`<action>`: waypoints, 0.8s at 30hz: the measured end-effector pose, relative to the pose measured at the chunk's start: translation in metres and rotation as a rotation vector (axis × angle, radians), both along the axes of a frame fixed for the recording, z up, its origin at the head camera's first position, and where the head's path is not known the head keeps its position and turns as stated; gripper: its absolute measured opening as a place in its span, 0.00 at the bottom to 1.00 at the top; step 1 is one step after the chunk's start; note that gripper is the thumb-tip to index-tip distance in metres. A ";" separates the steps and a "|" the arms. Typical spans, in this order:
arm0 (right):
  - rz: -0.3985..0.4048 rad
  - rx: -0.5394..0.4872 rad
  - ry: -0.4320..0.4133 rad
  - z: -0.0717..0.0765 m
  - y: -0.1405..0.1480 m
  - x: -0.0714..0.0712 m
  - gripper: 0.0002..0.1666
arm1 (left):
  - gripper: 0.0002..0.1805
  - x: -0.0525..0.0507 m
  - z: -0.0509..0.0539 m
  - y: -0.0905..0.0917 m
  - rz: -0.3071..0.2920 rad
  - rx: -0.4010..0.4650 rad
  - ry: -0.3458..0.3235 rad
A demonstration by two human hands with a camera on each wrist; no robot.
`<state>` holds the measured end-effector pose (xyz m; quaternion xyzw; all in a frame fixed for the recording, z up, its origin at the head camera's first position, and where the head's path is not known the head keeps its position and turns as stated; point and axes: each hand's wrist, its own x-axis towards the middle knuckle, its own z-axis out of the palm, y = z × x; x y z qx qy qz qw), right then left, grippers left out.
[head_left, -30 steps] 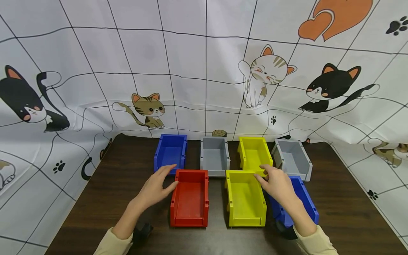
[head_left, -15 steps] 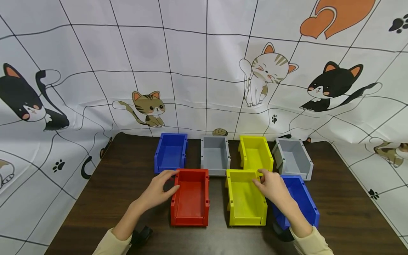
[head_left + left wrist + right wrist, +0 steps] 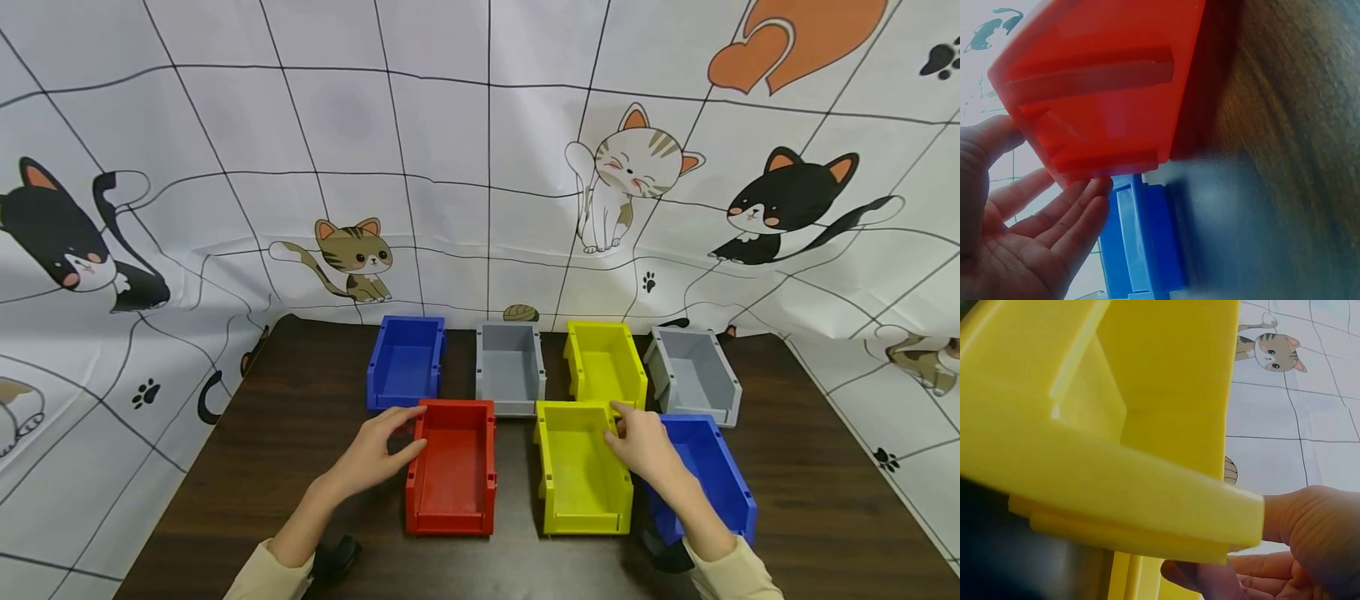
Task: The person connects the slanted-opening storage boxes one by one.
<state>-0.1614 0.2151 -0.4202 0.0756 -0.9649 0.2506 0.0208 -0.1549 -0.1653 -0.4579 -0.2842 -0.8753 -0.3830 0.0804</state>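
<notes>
In the head view my left hand (image 3: 370, 458) is at the back left corner of a red storage bin (image 3: 453, 479). Its thumb lies at the left rim and its fingers reach the back edge. The left wrist view shows those fingertips against the red bin (image 3: 1094, 94). My right hand (image 3: 647, 446) holds the back right corner of the front yellow storage bin (image 3: 581, 475), thumb at the right wall. Seen from the right wrist, the yellow bin (image 3: 1116, 469) partly hides its fingers (image 3: 1266, 565). Both bins stand on the dark wooden table (image 3: 247, 467).
Behind stand a blue bin (image 3: 405, 367), a grey bin (image 3: 512, 371), another yellow bin (image 3: 611, 362) and a second grey bin (image 3: 697, 379). Another blue bin (image 3: 712, 475) sits under my right forearm. A cat-print cloth (image 3: 442, 167) hangs behind the table.
Both hands have come down onto the bins: the left hand to the red bin's corner, the right hand to the front yellow bin's corner. The bins have hardly moved.
</notes>
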 end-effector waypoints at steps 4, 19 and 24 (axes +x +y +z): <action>0.006 -0.037 0.000 0.001 0.002 0.000 0.25 | 0.25 0.000 0.000 0.000 0.003 0.001 -0.010; 0.040 -0.125 0.063 0.027 -0.007 0.002 0.24 | 0.26 0.001 0.002 -0.001 -0.004 0.027 -0.066; 0.057 -0.154 0.063 0.030 -0.016 0.002 0.25 | 0.26 0.000 0.001 -0.001 -0.011 0.021 -0.049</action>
